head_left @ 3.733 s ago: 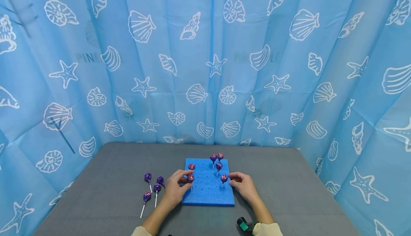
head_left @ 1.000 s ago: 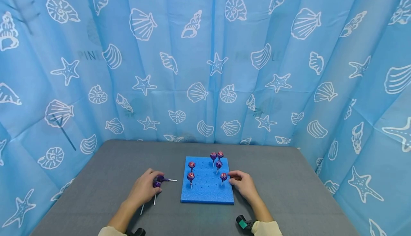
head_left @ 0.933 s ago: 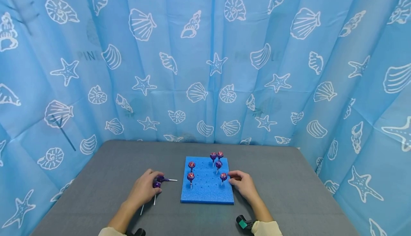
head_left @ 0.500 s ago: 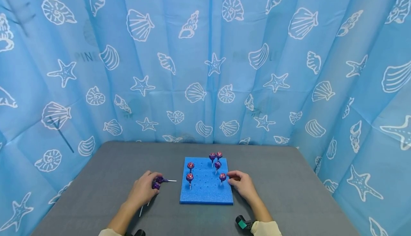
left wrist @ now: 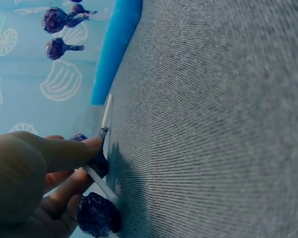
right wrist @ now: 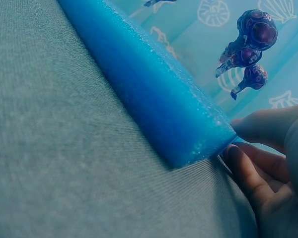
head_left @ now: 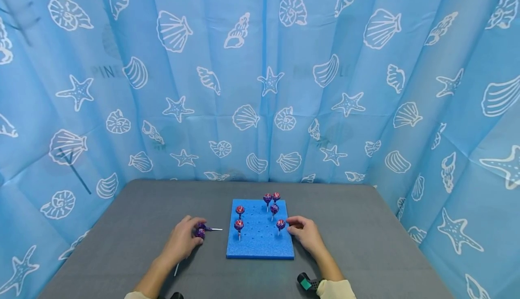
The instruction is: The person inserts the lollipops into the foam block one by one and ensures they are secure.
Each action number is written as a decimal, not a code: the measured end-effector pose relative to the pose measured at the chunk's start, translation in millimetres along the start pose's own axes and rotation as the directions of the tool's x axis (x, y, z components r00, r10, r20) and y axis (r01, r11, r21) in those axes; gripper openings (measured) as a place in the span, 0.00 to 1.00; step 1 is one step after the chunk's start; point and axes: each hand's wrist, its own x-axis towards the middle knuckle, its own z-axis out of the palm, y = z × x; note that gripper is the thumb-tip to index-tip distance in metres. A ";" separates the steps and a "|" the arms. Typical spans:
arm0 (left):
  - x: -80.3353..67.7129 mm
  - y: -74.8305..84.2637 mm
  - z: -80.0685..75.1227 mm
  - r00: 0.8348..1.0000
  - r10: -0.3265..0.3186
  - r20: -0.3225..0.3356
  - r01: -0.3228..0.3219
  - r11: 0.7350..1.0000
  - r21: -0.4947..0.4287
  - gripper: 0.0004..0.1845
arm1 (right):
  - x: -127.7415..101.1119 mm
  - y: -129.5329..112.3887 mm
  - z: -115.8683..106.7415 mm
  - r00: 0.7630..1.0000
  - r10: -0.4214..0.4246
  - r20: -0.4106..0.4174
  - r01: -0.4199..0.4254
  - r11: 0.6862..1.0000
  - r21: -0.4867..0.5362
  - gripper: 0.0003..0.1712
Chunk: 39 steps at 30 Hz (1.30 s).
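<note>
Head view: one blue foam board lies on one grey table, with six standing lollipops stuck in it, two toward its left side and four toward its right. At least three more are loose, left of the board; the left hand covers too much for a sure count. Its thumb and fingers pinch one purple lollipop. Just beside that, a second lollipop lies with its white stick toward the board, and a third stick pokes out below the hand. The right hand has its fingers loosely bent, tips touching the board's right side.

Left wrist view shows a wrapped head that the hand hides from above; right wrist view shows the board's thick side.
</note>
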 end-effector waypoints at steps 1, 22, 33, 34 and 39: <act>0.5 1.2 -0.5 1.000 -0.002 -0.001 0.002 1.000 -0.009 0.28 | -0.1 0.1 0.1 1.000 0.003 -0.001 -0.003 1.000 -0.004 0.11; 3.4 28.3 -5.3 0.925 0.198 -0.325 -0.226 0.973 -0.053 0.28 | 1.0 0.7 0.9 1.000 0.011 -0.013 -0.011 1.000 -0.011 0.11; 14.0 49.0 -3.1 0.861 0.273 -0.429 -0.350 0.930 -0.112 0.23 | 0.0 1.4 -0.6 1.000 0.009 -0.014 -0.009 1.000 -0.007 0.10; 14.4 51.1 -3.2 0.861 0.268 -0.432 -0.349 0.930 -0.118 0.22 | 0.2 1.5 -0.4 1.000 0.011 -0.014 -0.011 1.000 -0.004 0.10; 15.9 61.8 -3.9 0.862 0.250 -0.440 -0.351 0.922 -0.163 0.21 | 0.6 0.6 0.4 1.000 0.008 -0.012 -0.008 1.000 -0.005 0.10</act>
